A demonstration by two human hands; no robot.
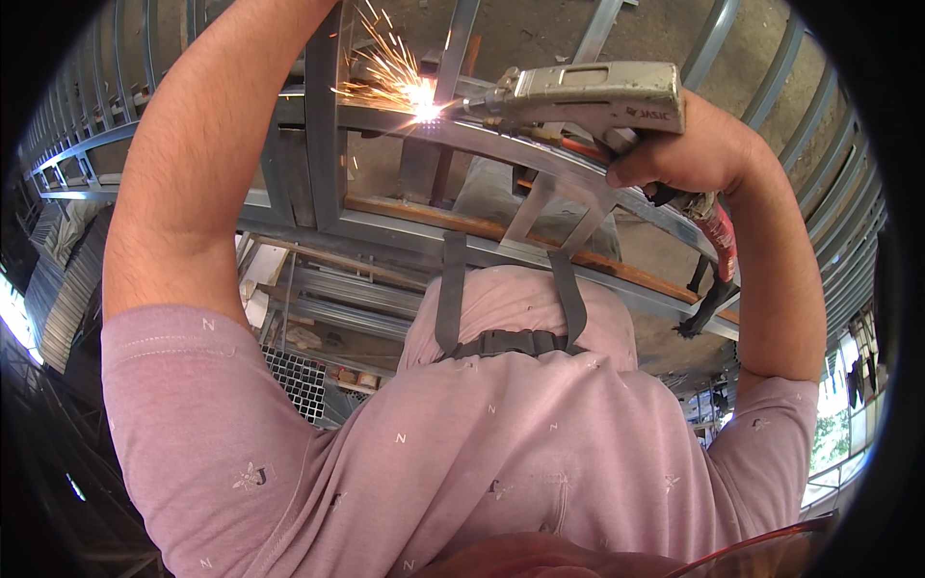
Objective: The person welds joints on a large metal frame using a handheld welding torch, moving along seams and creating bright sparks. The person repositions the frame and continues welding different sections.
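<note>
My right hand (701, 144) is wrapped around the grip of a worn, pale metal welding gun (588, 91), its nozzle pointing left. At the nozzle's tip a bright white-violet spot glows against a curved grey steel rail (501, 146), where an upright bar meets it. Orange sparks (390, 77) spray up and to the left from that spot. A red-wrapped cable (715, 236) hangs below my right wrist. My left forearm (217, 125) reaches up past the top edge, so that hand is out of sight.
The steel frame (332, 144) spreads across the view with many parallel bars. Brown, rusty-looking strips (501, 229) run along its near side. Lengths of metal stock (352, 294) lie below left, near a black grid panel (297, 380). A strap with a buckle (511, 342) crosses my front.
</note>
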